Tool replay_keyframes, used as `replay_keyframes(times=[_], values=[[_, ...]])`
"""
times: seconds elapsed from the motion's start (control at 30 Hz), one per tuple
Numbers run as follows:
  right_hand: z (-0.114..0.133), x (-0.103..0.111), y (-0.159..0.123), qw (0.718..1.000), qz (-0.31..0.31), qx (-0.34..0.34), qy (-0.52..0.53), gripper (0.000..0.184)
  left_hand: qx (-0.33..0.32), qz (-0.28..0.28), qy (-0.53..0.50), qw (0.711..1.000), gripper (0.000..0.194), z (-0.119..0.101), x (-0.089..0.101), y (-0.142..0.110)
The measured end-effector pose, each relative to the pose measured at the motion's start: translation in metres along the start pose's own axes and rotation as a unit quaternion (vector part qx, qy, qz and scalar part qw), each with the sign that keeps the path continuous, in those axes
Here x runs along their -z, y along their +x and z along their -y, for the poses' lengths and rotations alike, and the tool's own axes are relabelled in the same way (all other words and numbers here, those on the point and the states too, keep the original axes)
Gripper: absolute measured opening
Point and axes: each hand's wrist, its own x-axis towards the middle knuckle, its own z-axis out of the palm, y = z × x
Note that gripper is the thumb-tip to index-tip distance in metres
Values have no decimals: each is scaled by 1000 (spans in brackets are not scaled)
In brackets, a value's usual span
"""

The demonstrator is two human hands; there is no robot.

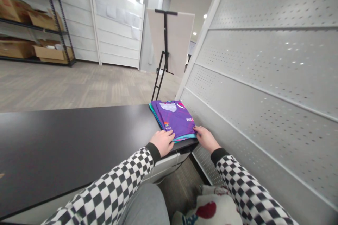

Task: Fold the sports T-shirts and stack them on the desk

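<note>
A folded purple jersey (175,117) with a pale grey neck area and small coloured logos lies on top of a small stack at the right end of a black tabletop. Teal folded cloth (188,136) shows beneath it along the near and left edges. My left hand (163,143) is at the jersey's near left corner, its fingers bent and closed on the edge. At the near right corner, the fingertips of my right hand (207,139) pinch the jersey's edge. The undersides of both hands are hidden.
The black table (79,137) stretches left. A perforated grey panel (237,77) rises close on the right. Behind the table stands a black easel (165,42) with a pale board. Cardboard boxes (51,54) fill a black rack at far left. Patterned fabric (208,211) lies low in front.
</note>
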Motion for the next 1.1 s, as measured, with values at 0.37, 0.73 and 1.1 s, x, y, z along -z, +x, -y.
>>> replay_keyframes(times=[0.37,0.73,1.1], values=[[159,-20,-111,979,-52,114,159,48,121,-46,-282,951,33,21,64,-151],[377,-82,47,946,-10,247,212,45,413,-225,-384,794,44,56,165,-386],[406,-147,70,981,17,164,105,67,558,-446,-100,692,47,140,322,-599]])
